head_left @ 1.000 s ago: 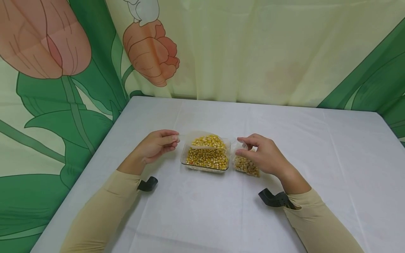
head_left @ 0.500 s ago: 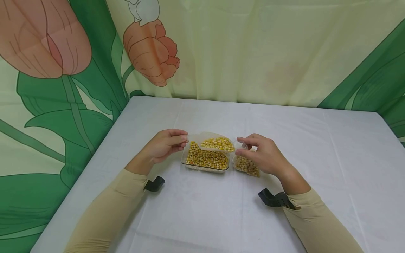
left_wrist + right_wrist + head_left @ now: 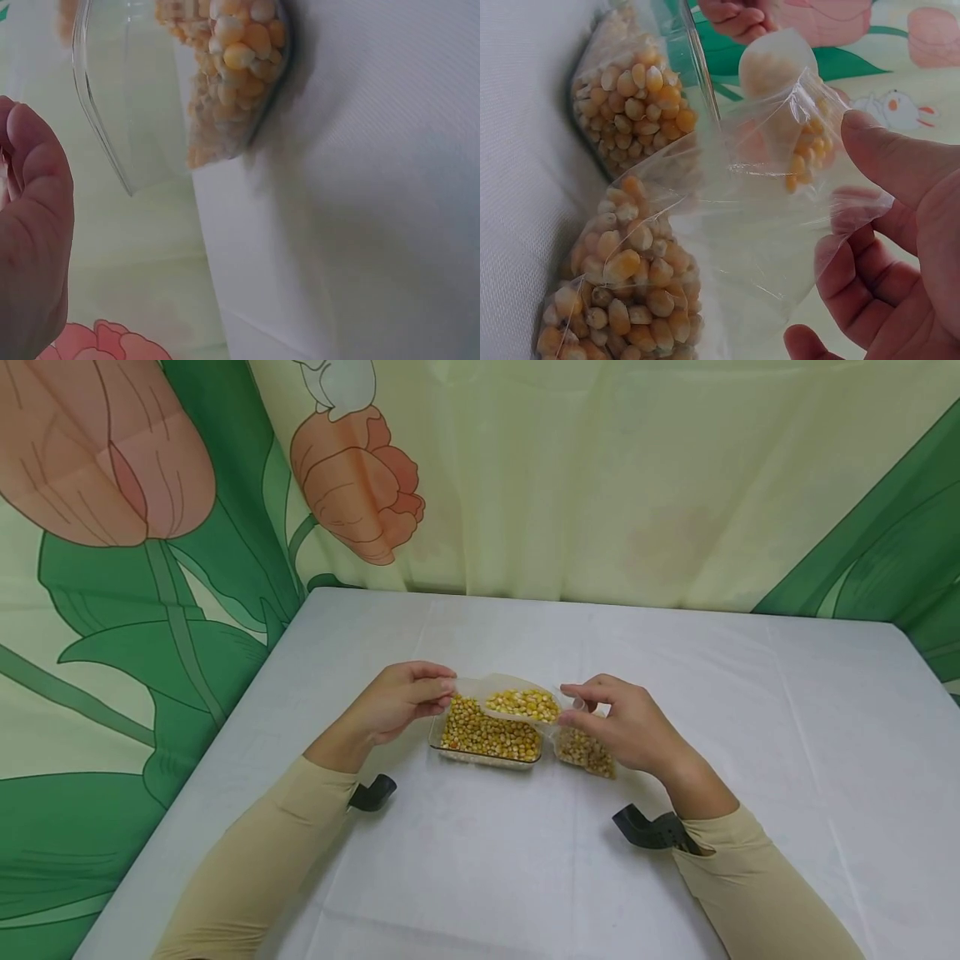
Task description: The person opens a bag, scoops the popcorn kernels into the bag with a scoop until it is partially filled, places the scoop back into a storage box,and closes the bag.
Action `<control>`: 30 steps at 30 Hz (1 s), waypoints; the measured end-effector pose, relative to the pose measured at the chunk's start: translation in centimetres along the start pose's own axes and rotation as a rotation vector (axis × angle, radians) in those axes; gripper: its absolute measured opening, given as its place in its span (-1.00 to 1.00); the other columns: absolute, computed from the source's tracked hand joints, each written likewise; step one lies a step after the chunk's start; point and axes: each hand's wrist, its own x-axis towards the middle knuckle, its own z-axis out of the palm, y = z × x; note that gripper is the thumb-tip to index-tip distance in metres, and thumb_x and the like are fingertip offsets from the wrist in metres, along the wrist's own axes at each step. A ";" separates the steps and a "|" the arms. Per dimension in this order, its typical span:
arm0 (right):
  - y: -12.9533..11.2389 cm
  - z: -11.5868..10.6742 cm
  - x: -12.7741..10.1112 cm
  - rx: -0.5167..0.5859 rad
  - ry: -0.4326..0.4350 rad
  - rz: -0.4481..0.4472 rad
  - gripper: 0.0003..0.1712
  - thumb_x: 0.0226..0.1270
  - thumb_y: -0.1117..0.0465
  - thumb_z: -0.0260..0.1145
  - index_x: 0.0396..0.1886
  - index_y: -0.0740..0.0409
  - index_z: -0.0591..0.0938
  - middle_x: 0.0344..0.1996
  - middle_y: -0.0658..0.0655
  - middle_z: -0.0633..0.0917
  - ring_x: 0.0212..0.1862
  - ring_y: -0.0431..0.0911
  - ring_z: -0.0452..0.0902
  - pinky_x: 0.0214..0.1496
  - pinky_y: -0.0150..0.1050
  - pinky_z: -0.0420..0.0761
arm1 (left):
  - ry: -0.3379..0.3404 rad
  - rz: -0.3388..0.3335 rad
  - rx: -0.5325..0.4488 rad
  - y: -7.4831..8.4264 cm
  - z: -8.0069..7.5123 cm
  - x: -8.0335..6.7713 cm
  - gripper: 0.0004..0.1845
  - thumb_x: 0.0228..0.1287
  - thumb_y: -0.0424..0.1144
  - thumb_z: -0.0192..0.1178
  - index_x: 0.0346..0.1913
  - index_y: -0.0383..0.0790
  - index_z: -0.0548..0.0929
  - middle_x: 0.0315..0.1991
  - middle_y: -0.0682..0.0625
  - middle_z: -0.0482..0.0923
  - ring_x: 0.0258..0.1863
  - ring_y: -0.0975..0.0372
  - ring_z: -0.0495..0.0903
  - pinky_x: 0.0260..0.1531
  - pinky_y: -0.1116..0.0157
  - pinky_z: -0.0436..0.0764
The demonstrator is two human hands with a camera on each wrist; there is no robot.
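My left hand point(image 3: 437, 689) pinches the handle of a translucent scoop point(image 3: 517, 701) heaped with yellow corn kernels. The scoop hangs over the right part of a clear container point(image 3: 486, 741) of kernels, its tip close to the bag's mouth. My right hand point(image 3: 574, 707) pinches the open top of a clear plastic bag point(image 3: 586, 752) partly filled with kernels, just right of the container. In the right wrist view the bag point(image 3: 634, 289) gapes open, with the scoop point(image 3: 780, 71) just beyond its mouth and the container point(image 3: 634, 101) behind. The left wrist view shows the container point(image 3: 232, 75) from the side.
A white cloth covers the table point(image 3: 525, 860). A flowered curtain point(image 3: 525, 477) hangs behind and to the left. Black wrist mounts point(image 3: 651, 831) sit at both sleeves.
My left hand has lifted the filled scoop out of the container and carried it right, toward the bag's mouth. The right hand has kept holding the bag open.
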 end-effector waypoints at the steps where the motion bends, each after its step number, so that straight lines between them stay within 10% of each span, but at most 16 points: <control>1: 0.0 0.0 0.0 0.001 0.000 -0.002 -0.56 0.34 0.17 0.43 0.15 0.29 0.67 -0.28 -0.01 0.61 -0.24 -0.08 0.44 -0.33 -0.24 0.43 | 0.001 0.001 0.004 0.1 0.1 0.0 -0.71 0.48 -0.47 0.08 0.13 -0.62 0.45 -0.27 -0.10 0.61 -0.36 0.32 0.62 -0.27 0.42 0.63; 30: -0.2 -0.3 -0.1 -0.001 0.025 -0.010 -0.61 0.33 0.20 0.43 0.11 0.26 0.70 -0.31 -0.02 0.62 -0.25 -0.09 0.44 -0.34 -0.27 0.41 | 0.035 0.017 0.139 2.7 3.7 -0.3 -0.76 0.44 -0.42 0.19 0.06 -0.52 0.58 -0.23 -0.15 0.66 -0.32 0.26 0.65 -0.21 0.35 0.66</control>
